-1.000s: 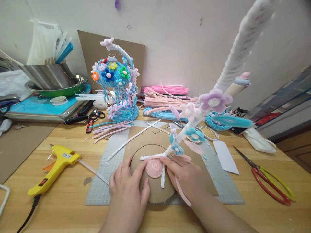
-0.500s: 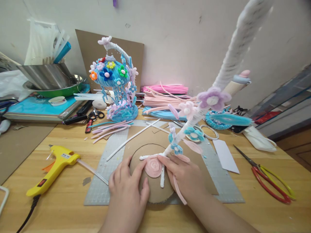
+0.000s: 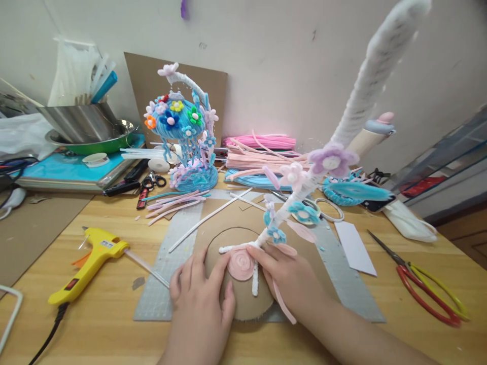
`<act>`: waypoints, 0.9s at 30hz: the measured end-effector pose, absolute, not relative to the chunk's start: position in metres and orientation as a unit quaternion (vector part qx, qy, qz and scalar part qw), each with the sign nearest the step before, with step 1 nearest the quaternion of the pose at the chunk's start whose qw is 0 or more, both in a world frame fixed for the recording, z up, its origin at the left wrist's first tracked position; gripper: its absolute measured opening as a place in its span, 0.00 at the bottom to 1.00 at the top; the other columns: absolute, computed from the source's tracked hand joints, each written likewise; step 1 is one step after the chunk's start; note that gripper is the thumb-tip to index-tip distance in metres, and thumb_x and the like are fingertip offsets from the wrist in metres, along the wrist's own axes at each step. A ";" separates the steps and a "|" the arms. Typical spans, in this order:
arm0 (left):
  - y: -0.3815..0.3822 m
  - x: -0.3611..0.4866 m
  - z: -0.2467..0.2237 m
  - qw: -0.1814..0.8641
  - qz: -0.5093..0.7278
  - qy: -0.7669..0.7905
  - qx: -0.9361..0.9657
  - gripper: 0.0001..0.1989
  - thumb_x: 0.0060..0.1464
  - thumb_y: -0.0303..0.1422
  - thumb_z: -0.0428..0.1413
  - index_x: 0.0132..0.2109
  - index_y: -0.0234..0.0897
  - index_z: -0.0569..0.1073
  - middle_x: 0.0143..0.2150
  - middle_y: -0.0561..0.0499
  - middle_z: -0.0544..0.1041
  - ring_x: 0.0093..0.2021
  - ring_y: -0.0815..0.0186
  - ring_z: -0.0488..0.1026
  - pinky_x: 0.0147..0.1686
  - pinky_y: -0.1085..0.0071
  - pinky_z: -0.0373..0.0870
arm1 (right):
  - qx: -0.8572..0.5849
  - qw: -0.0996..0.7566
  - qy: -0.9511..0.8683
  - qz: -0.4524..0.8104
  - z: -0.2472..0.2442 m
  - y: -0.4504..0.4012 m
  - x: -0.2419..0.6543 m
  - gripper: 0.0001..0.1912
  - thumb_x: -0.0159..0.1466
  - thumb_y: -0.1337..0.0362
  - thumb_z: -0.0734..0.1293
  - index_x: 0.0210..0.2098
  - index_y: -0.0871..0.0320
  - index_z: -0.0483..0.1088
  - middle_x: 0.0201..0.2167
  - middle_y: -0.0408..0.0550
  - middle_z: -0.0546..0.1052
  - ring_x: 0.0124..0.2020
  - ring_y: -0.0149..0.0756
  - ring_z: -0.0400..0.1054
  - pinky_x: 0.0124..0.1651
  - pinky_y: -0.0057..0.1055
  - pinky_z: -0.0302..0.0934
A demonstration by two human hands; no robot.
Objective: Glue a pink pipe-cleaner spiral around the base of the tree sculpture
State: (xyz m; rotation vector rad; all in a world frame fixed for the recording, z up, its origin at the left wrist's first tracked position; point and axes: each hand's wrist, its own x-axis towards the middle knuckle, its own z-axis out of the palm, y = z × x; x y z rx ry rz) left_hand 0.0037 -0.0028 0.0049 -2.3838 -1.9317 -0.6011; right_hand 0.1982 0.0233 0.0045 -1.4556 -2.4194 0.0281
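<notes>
A round cardboard base (image 3: 243, 306) lies in front of me, with a flat pink chenille coil (image 3: 241, 263) on it. Over the base rises a tall white-wrapped stem (image 3: 353, 111), its feet spread around the coil; fuzzy flowers, including a purple one (image 3: 333, 159), and pink leaves sit along it. My left hand (image 3: 205, 289) rests on the base, fingers stretched out, its index fingertip against the coil's left edge. My right hand (image 3: 294, 279) is closed near the foot of the stem, index fingertip at the coil's top. A loose pink chenille strip (image 3: 284, 306) comes out from under its fingers.
A yellow glue gun (image 3: 87, 266) lies at left; red-and-yellow scissors (image 3: 426, 284) at right. Beneath the cardboard is a grey cutting mat (image 3: 152, 299). Behind stand a finished blue flowered piece (image 3: 182, 121), pink chenille bundles (image 3: 262, 159) and a metal bowl (image 3: 81, 121).
The whole view has shifted slightly, with background things a little lower and further right. Both hands keep nearly the same place at the coil and the stem.
</notes>
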 end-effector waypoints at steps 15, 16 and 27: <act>-0.004 -0.002 0.005 0.043 -0.170 -0.599 -0.782 0.23 0.57 0.39 0.52 0.59 0.45 0.66 0.60 0.40 0.65 0.58 0.50 0.62 0.56 0.47 0.52 | -0.409 0.168 -0.897 0.025 0.007 0.047 0.217 0.19 0.66 0.73 0.58 0.55 0.56 0.66 0.46 0.51 0.76 0.45 0.37 0.70 0.47 0.33 0.62; -0.003 -0.002 0.007 0.053 -0.168 -0.589 -0.788 0.23 0.57 0.38 0.52 0.60 0.48 0.66 0.61 0.41 0.64 0.59 0.50 0.61 0.57 0.47 0.50 | -0.413 0.170 -0.894 0.025 0.007 0.047 0.217 0.20 0.66 0.73 0.58 0.55 0.56 0.65 0.47 0.51 0.76 0.45 0.37 0.70 0.47 0.33 0.62; 0.005 0.005 0.006 0.110 -0.158 -0.552 -0.812 0.24 0.56 0.38 0.53 0.60 0.52 0.66 0.66 0.43 0.60 0.65 0.49 0.53 0.60 0.46 0.40 | -0.431 0.148 -0.889 0.036 0.008 0.042 0.216 0.25 0.62 0.76 0.60 0.58 0.55 0.63 0.51 0.50 0.74 0.48 0.38 0.69 0.49 0.33 0.61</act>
